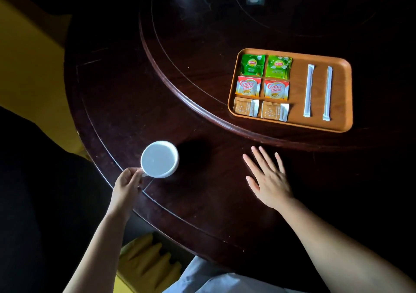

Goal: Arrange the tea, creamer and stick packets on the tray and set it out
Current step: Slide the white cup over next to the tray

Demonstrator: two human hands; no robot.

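On the raised inner ring of the dark round wooden table [202,117] sat the orange rectangular wooden tray [297,72], its packets laid in neat rows: two green tea sachets [252,65], two red-and-white creamer packets [248,86], two tan packets [245,106], and two white paper sticks [308,90] to their right. Nearer, the left hand [127,185] pinched the handle of a white ceramic cup [159,159]; the right hand [269,177] lay flat, fingers spread, holding nothing. Setting the cup down gently, well clear of the tray, seemed wise.

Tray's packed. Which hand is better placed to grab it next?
Right. The right hand is open, empty and lies just short of the tray; the left hand is farther off, holding the white cup by its handle.
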